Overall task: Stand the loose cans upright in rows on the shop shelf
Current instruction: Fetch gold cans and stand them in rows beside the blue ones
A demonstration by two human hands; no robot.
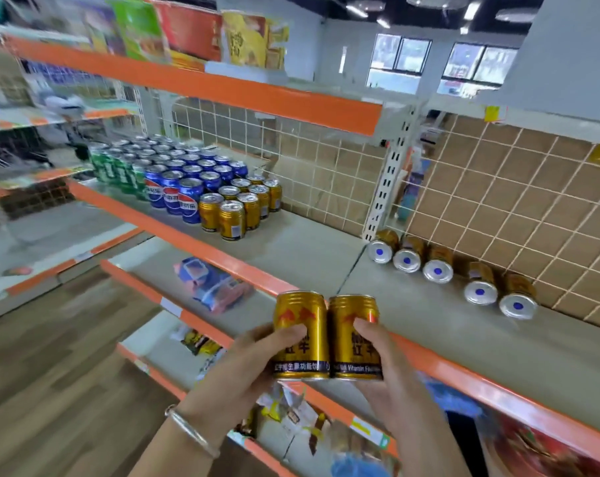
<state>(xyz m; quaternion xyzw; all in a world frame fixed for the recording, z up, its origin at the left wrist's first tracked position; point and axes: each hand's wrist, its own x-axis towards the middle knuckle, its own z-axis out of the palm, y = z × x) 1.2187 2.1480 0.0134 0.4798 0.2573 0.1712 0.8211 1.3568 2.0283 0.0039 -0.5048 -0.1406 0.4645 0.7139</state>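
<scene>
My left hand (253, 366) grips one gold can (300, 333) and my right hand (391, 370) grips a second gold can (355, 335). Both are upright, side by side and touching, in front of the orange shelf edge (463, 376). Several loose gold cans (438, 265) lie on their sides at the back of the shelf against the wire grid, silver bases facing me. To the left, a block of gold cans (240, 204) stands upright in rows on the shelf.
Blue cans (181, 191) and green cans (116, 166) stand in rows left of the gold block. Grey shelf surface (312, 242) lies bare between the standing cans and the lying ones. Lower shelves hold snack packets (212, 285). An orange shelf (222, 91) hangs above.
</scene>
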